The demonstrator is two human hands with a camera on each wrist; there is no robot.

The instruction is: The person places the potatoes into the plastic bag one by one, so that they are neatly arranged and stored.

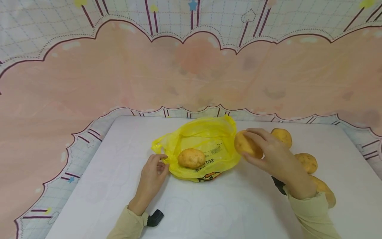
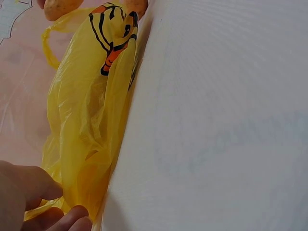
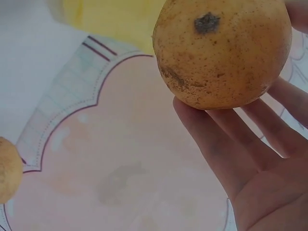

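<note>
A yellow plastic bag (image 1: 228, 154) lies on the white table with its mouth spread open. Inside it rests one potato (image 1: 191, 158). At the bag's left edge, my left hand (image 1: 151, 176) pinches the plastic between thumb and fingers; the left wrist view shows the bag's side (image 2: 79, 115) with black and orange print. My right hand (image 1: 276, 161) grips another potato (image 1: 247, 144) just off the bag's right side, above the table. In the right wrist view, that potato (image 3: 224, 53) has a dark spot, and the fingers (image 3: 211, 139) lie along it.
Three more potatoes stand to the right: one at the back (image 1: 282, 136), one in the middle (image 1: 307, 162), and one partly behind the right forearm (image 1: 325, 191). A patterned cloth (image 1: 191, 73) hangs behind the table. Black devices (image 1: 155, 218) sit at both wrists.
</note>
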